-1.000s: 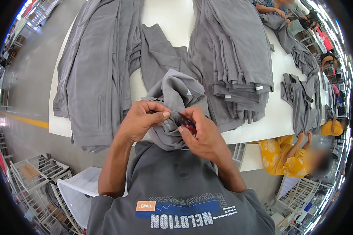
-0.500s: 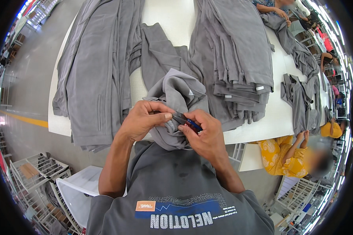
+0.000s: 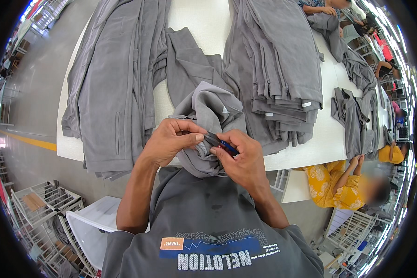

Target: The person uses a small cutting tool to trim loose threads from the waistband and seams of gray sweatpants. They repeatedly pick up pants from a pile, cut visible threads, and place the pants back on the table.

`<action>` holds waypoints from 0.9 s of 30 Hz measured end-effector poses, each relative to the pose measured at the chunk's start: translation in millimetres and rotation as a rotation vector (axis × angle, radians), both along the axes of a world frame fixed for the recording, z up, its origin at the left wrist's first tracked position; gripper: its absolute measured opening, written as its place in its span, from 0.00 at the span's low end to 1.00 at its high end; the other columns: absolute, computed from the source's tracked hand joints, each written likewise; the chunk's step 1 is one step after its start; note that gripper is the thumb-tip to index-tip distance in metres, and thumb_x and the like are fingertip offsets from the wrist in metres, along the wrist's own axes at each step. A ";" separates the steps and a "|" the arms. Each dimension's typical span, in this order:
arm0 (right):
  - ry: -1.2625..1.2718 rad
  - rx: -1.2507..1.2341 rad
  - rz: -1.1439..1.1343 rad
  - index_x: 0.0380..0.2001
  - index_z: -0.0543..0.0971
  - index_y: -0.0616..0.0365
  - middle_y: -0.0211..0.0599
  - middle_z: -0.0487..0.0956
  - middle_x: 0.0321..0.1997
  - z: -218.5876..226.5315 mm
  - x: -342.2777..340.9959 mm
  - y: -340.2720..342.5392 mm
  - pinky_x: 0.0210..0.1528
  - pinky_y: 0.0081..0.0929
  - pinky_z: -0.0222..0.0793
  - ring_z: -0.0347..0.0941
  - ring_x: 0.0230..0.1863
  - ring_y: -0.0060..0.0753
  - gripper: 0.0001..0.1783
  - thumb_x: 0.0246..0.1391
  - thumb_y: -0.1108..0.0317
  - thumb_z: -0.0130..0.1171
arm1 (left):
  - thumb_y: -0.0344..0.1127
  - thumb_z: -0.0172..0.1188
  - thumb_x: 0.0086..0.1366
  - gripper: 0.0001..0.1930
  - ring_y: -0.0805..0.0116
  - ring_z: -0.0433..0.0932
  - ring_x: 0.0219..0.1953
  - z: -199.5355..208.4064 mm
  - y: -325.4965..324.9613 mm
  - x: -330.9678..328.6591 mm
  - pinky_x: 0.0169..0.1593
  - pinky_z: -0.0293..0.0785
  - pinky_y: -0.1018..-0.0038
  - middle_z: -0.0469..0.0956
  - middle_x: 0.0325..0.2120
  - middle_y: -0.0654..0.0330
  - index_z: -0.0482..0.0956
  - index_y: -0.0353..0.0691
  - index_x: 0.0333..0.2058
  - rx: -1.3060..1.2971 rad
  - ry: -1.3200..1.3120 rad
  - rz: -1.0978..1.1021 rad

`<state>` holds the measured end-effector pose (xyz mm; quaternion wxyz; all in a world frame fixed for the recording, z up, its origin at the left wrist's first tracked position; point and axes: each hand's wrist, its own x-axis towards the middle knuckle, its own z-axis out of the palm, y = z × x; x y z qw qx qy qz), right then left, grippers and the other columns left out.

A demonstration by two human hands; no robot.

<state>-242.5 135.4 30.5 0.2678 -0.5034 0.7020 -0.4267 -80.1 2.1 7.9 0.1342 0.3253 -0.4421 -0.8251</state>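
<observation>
A pair of grey trousers [image 3: 217, 109] lies bunched at the table's near edge, one leg stretching away between two piles. My left hand [image 3: 173, 141] pinches a fold of its cloth between thumb and fingertips. Close beside it, my right hand [image 3: 241, 155] is closed round small thread snips [image 3: 228, 148] with a blue and dark red handle. Their dark blades point at the pinched cloth; whether they touch it is hard to make out. A small white label [image 3: 225, 110] shows inside the garment.
Piles of grey trousers flank the work, a left pile [image 3: 109, 92] and a right pile [image 3: 282, 60], on the white table [image 3: 199, 16]. A person in yellow [image 3: 333, 185] stands at the right. A white plastic bin [image 3: 95, 215] is at my lower left, near metal racks [image 3: 46, 199].
My hands, the snips and the garment keep nearly the same place. At the right, the hands of the person in yellow have shifted slightly.
</observation>
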 end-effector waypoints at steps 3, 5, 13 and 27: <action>0.004 -0.008 0.002 0.37 0.77 0.64 0.46 0.79 0.33 0.4 -0.2 0.1 0.36 0.35 0.73 0.78 0.33 0.49 0.16 0.45 0.74 0.71 | 0.27 0.66 0.61 0.08 0.81 0.73 0.27 -0.1 0.8 -0.8 0.30 0.68 0.84 0.78 0.26 0.66 0.83 0.31 0.39 -0.011 -0.002 0.001; 0.011 -0.010 0.006 0.37 0.78 0.64 0.46 0.79 0.33 0.3 -0.5 0.4 0.36 0.34 0.73 0.78 0.33 0.49 0.15 0.45 0.74 0.70 | 0.26 0.66 0.61 0.08 0.81 0.73 0.27 0.2 1.3 -1.1 0.31 0.68 0.84 0.77 0.26 0.66 0.84 0.31 0.39 -0.018 -0.007 0.002; -0.145 0.034 -0.143 0.40 0.78 0.64 0.40 0.80 0.31 -4.4 0.0 2.9 0.35 0.25 0.72 0.77 0.31 0.29 0.15 0.49 0.73 0.70 | 0.27 0.67 0.60 0.07 0.81 0.72 0.28 0.3 -0.1 -1.2 0.32 0.69 0.84 0.77 0.27 0.67 0.84 0.31 0.37 -0.039 -0.030 -0.013; -0.160 -0.082 -0.045 0.36 0.80 0.62 0.33 0.78 0.30 -22.9 -2.5 -10.3 0.33 0.21 0.69 0.73 0.29 0.24 0.08 0.51 0.75 0.66 | 0.27 0.65 0.61 0.07 0.83 0.74 0.29 11.4 0.0 -5.2 0.34 0.70 0.82 0.79 0.27 0.66 0.84 0.30 0.37 -0.283 -0.052 -0.058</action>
